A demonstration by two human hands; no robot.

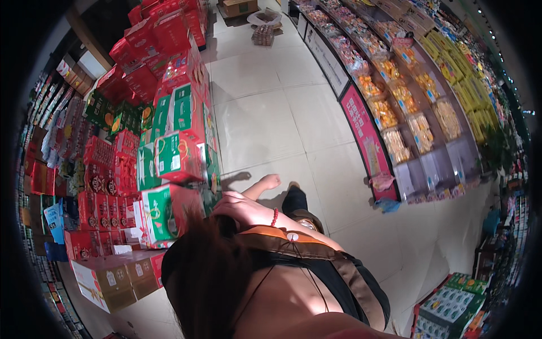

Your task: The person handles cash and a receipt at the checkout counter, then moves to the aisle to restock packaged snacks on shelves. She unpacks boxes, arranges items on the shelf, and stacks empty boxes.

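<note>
My right forearm, with a red bead bracelet [275, 217] at the wrist, crosses my chest to the left. At its end my right hand [237, 207] lies over my left upper arm by the black sleeve; its fingertips are hidden. My left hand [271, 181] reaches out beyond it over the floor, fingers curled in, with nothing seen in it. I wear a brown apron [292, 252] with an orange band. Left of my hands stand stacked green and red gift cartons [178, 156] with cord handles; the nearest carton [159, 214] is partly behind my hair.
A tiled aisle floor [262, 118] runs ahead. On the right is a sloped display bin [398, 101] of wrapped snacks, with a pink sign panel [368, 140]. Red cartons [148, 42] pile up far left. Brown cartons [114, 275] stand near left, green packs [453, 305] near right.
</note>
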